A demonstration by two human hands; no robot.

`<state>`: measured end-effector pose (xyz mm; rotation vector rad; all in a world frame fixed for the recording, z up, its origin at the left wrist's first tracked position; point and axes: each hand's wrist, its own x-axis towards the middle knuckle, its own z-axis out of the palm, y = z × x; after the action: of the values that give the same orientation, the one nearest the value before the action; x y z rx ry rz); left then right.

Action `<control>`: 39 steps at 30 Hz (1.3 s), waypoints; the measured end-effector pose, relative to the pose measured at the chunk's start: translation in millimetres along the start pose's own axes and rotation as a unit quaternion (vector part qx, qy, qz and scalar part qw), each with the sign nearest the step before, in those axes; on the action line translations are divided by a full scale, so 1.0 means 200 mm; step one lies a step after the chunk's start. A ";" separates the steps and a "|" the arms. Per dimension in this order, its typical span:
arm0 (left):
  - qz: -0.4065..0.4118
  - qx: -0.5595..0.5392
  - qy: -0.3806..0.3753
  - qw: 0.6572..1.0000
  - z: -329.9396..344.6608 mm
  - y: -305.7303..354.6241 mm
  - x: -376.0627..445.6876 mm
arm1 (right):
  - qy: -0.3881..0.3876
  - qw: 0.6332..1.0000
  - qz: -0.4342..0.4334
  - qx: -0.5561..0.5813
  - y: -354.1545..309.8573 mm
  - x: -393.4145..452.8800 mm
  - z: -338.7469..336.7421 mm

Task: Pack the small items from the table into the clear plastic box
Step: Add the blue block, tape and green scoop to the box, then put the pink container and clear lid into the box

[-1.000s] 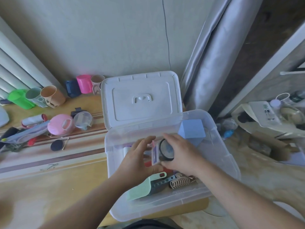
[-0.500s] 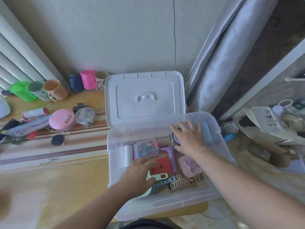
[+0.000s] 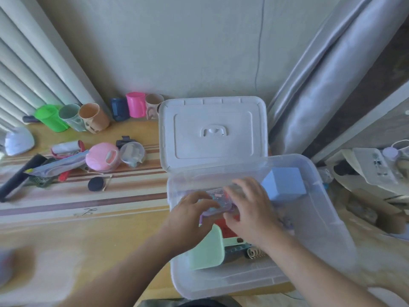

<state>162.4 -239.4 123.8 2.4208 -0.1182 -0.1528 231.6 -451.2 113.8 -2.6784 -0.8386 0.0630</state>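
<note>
Both my left hand (image 3: 192, 212) and right hand (image 3: 247, 206) gripped one small clear case (image 3: 218, 201) inside clear plastic box (image 3: 321, 209), blue cube (image 3: 284, 183) beside

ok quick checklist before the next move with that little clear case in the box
1. Both hands on the small clear case: ok, left hand and right hand grip it from either side.
2. Case is over the clear plastic box, not the table: ok.
3. Lid out of the way: ok, it stands open behind the box.
4. Free spot to set the case down: cannot tell, the hands hide the floor under it; the blue block fills the far right corner.
5. Case shut: cannot tell, blurred.
6. Table items all packed: not ok, the pink round case and black puff remain outside.
</note>
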 end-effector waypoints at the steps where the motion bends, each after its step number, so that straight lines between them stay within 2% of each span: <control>1: -0.006 -0.005 0.033 0.999 -0.08 -0.05 -0.01 | 0.013 0.999 -0.022 0.035 -0.11 0.05 0.03; 5: -0.069 -0.003 0.141 0.988 -0.40 -0.36 -0.10 | 0.056 0.989 -0.090 0.100 -0.53 0.34 0.14; 8: -0.138 0.010 0.174 0.975 -0.59 -0.70 -0.21 | 0.040 0.986 -0.116 0.112 -0.80 0.61 0.28; 11: -0.223 0.033 0.148 0.963 -0.73 -1.07 -0.31 | -0.043 0.990 -0.105 0.087 -1.00 0.88 0.46; 14: -0.285 0.060 0.096 0.952 -0.80 -1.41 -0.39 | -0.153 0.983 -0.100 0.017 -1.16 1.15 0.66; 16: -0.315 0.068 0.055 0.945 -0.82 -1.59 -0.39 | -0.197 0.975 -0.094 -0.029 -1.24 1.34 0.80; 18: -0.319 0.082 0.022 0.944 -0.84 -1.74 -0.35 | -0.210 0.973 -0.079 -0.055 -1.32 1.52 0.93; 22: -0.290 0.082 0.012 0.953 -0.87 -1.92 -0.19 | -0.221 0.973 -0.042 -0.047 -1.46 1.76 1.13; 26: -0.293 0.088 -0.067 0.950 -0.81 -2.04 -0.09 | -0.279 0.958 -0.012 -0.060 -1.52 1.88 1.29; 29: -0.278 0.115 -0.086 0.950 -0.74 -2.09 -0.08 | -0.261 0.960 0.004 -0.105 -1.54 1.88 1.36; 35: -0.258 0.174 -0.072 0.948 -0.67 -2.11 -0.12 | -0.248 0.967 -0.014 -0.058 -1.54 1.78 1.26; 37: -0.265 0.157 -0.081 0.948 -0.65 -2.09 -0.16 | -0.214 0.975 -0.021 -0.049 -1.53 1.68 1.16; 39: -0.269 0.125 -0.084 0.951 -0.65 -2.04 -0.21 | -0.217 0.975 -0.027 -0.049 -1.48 1.54 1.05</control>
<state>158.3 157.1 -44.1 2.6322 0.4798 -0.6238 295.5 12.2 30.1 -2.7730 -1.0636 0.6287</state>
